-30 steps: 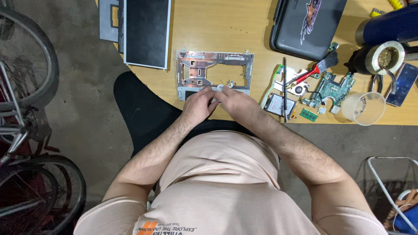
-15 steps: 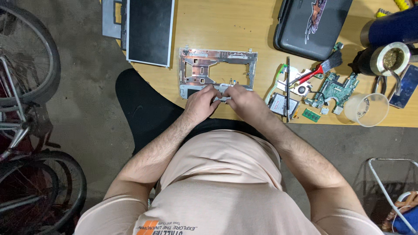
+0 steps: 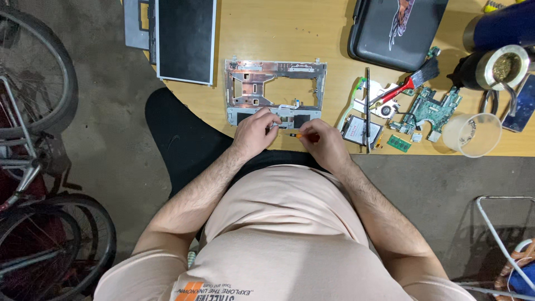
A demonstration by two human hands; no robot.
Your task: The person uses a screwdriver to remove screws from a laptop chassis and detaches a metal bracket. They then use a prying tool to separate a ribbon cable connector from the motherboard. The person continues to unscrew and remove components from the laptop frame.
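a bare grey concrete floor, mottled and dusty, fills the left and lower right of the frame. a light wooden table spans the top. bicycle wheels stand along the left edge; a white wire rack sits at lower right.

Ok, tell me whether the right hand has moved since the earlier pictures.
Yes. The right hand has drawn back off the metal laptop frame's near edge, rightward and toward the body.

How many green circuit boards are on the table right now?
2. The large green board lies right of the metal laptop frame, by the red-handled brush. A small green memory stick sits just below it, beside the plastic cup. Others may be hidden.
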